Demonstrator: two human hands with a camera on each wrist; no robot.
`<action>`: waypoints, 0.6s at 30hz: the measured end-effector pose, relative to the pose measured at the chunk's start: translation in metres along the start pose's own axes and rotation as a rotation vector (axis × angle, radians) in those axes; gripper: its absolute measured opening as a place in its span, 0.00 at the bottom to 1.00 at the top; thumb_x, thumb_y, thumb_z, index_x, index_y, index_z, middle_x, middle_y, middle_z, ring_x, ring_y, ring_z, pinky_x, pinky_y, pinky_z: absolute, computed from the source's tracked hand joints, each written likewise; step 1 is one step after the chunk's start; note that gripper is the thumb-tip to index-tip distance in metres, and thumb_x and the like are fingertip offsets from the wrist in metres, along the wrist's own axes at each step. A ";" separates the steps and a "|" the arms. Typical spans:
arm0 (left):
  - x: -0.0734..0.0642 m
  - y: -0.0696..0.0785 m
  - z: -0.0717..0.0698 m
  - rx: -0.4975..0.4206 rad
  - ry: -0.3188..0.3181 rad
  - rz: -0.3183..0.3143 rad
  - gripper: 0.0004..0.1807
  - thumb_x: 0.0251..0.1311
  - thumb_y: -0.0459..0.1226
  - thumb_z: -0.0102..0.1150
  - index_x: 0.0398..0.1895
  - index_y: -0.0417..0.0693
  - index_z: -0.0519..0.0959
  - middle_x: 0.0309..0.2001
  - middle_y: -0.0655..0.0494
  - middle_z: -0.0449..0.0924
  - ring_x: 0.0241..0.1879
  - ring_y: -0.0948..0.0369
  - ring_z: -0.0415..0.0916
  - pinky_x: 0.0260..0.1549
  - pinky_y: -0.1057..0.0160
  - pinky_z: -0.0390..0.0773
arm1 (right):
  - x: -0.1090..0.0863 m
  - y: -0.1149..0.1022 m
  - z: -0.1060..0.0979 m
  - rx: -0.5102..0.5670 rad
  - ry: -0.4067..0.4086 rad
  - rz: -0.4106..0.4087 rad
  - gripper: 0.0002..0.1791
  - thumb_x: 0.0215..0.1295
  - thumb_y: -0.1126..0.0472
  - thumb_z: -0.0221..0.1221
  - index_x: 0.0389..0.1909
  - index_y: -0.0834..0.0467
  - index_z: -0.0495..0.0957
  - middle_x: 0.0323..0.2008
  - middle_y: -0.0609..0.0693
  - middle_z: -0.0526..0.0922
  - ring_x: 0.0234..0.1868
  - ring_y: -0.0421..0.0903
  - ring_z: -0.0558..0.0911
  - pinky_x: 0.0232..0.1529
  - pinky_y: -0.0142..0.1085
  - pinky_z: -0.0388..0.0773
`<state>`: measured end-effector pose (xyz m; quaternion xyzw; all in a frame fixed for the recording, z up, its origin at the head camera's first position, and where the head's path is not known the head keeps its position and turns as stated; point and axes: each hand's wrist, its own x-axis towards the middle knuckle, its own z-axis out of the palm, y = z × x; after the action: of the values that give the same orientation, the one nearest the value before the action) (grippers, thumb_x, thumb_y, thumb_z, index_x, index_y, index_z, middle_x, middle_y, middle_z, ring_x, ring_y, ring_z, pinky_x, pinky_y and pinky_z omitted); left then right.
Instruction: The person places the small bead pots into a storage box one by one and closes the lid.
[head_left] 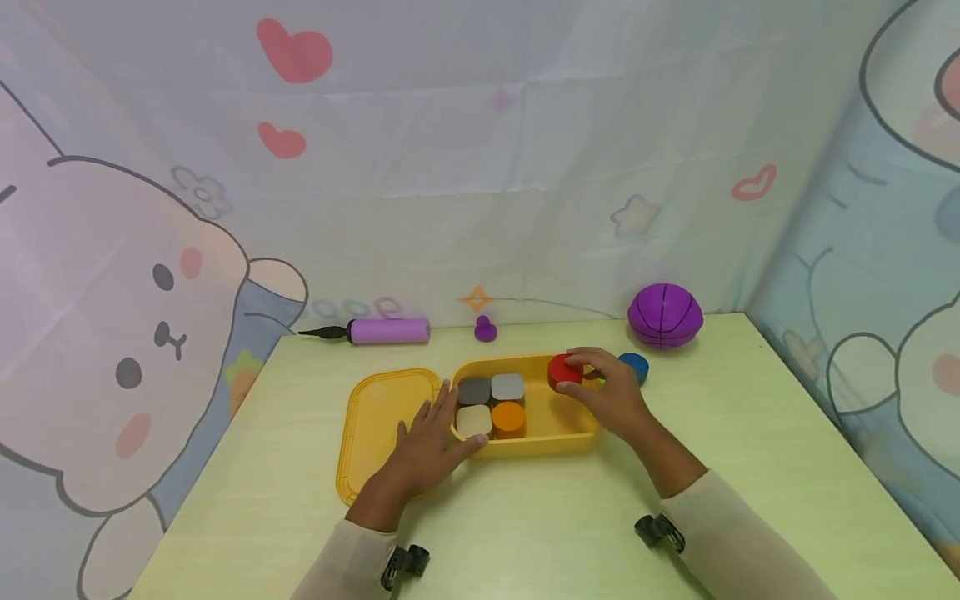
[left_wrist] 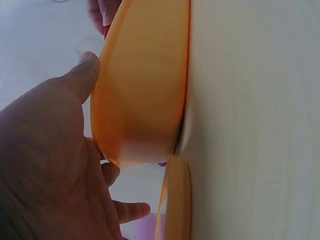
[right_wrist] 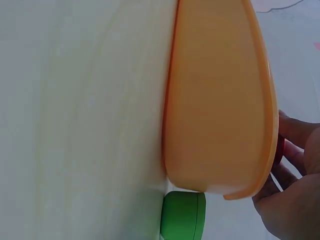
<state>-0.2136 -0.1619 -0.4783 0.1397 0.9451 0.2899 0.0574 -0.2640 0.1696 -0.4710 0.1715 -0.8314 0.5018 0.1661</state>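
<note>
A yellow bin [head_left: 536, 447] stands at the middle of the table. Its left part holds a dark grey block [head_left: 474, 390], a light grey block [head_left: 508, 387], a cream block [head_left: 474, 421] and an orange round block [head_left: 509, 418]. My right hand [head_left: 617, 400] pinches a red round block [head_left: 564, 372] between thumb and fingers, over the right part of the bin. At the bin's left end my left hand [head_left: 429, 446] lies with fingers spread, thumb at the front rim. In the left wrist view its thumb [left_wrist: 86, 75] touches the orange-looking bin wall [left_wrist: 142, 85].
The yellow lid [head_left: 375, 425] lies left of the bin, partly under the left hand. A blue round block [head_left: 636, 367] and a green one [right_wrist: 184, 215] sit by the bin's right end. Behind are a purple ball [head_left: 665, 315], a purple pump [head_left: 388, 332] and a small purple piece [head_left: 485, 330].
</note>
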 end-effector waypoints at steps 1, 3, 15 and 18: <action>0.000 0.000 0.000 -0.003 0.000 0.001 0.57 0.73 0.73 0.52 0.92 0.59 0.41 0.92 0.59 0.33 0.90 0.36 0.39 0.77 0.16 0.32 | 0.001 -0.001 0.002 0.000 -0.008 0.004 0.19 0.66 0.64 0.76 0.57 0.65 0.88 0.64 0.61 0.87 0.65 0.61 0.84 0.59 0.58 0.88; 0.000 -0.001 0.000 -0.005 0.000 -0.001 0.57 0.73 0.73 0.52 0.92 0.59 0.42 0.92 0.59 0.33 0.90 0.37 0.39 0.77 0.16 0.32 | 0.002 -0.005 0.005 0.000 -0.023 0.016 0.19 0.67 0.65 0.76 0.57 0.65 0.87 0.64 0.62 0.87 0.64 0.62 0.85 0.59 0.60 0.87; 0.002 -0.003 0.002 0.000 0.001 0.000 0.57 0.73 0.73 0.52 0.92 0.59 0.42 0.92 0.62 0.32 0.90 0.37 0.40 0.77 0.16 0.32 | 0.017 -0.012 0.022 -0.070 -0.160 0.168 0.21 0.70 0.66 0.73 0.62 0.65 0.85 0.65 0.63 0.86 0.64 0.63 0.84 0.64 0.55 0.86; 0.002 -0.003 0.002 0.002 0.001 0.003 0.57 0.73 0.73 0.52 0.92 0.59 0.41 0.92 0.62 0.32 0.90 0.36 0.41 0.77 0.15 0.33 | 0.018 -0.011 0.025 -0.096 -0.183 0.196 0.20 0.71 0.65 0.72 0.61 0.65 0.86 0.64 0.63 0.86 0.63 0.62 0.85 0.65 0.54 0.86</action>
<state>-0.2156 -0.1621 -0.4818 0.1411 0.9451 0.2893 0.0564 -0.2776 0.1399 -0.4653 0.1261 -0.8788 0.4577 0.0478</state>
